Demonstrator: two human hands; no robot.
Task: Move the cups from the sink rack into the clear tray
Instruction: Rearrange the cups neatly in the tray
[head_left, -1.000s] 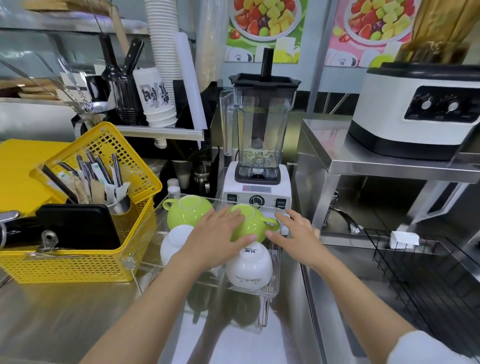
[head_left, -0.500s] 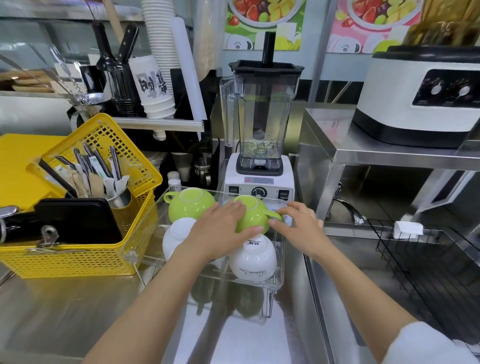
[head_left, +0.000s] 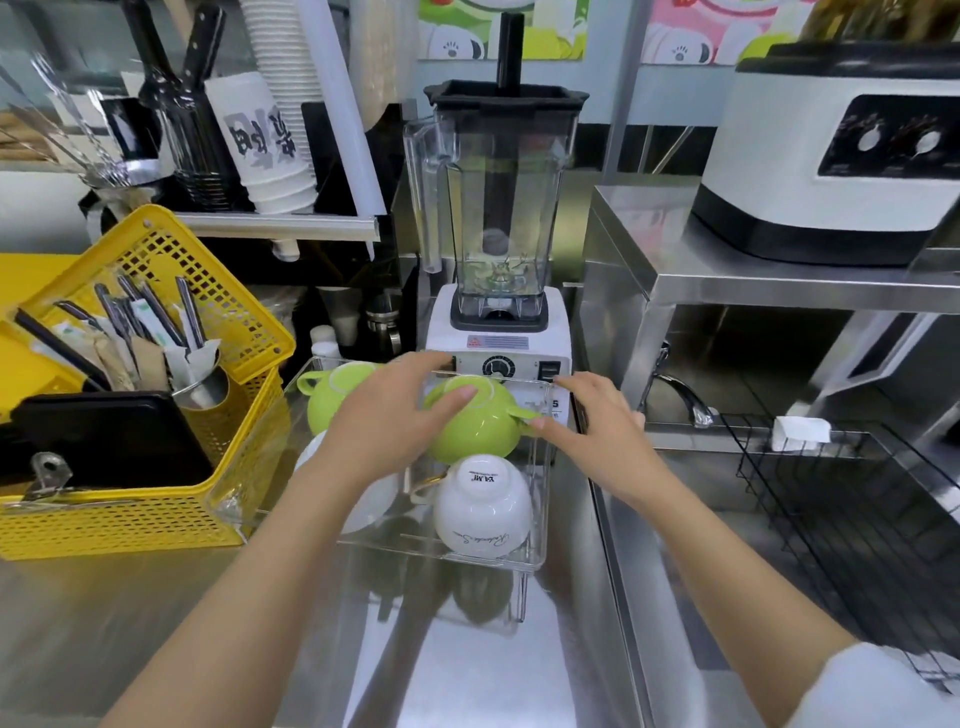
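A clear tray stands on the steel counter in front of the blender. Several cups sit upside down in it: a green cup at the back right, a second green cup at the back left, a white cup at the front right, and another white cup mostly hidden under my left forearm. My left hand lies over the back-right green cup, fingers draped on its base. My right hand is beside it, fingers spread, thumb touching the cup's handle.
A black wire sink rack sits in the sink at the right, with no cups visible on it. A yellow basket of utensils stands left of the tray. Behind it are a blender, a faucet and a white machine on a steel shelf.
My right hand has closed in from beside the tray to the green cup's handle. My left hand has stayed on that cup. The cups have not visibly moved.
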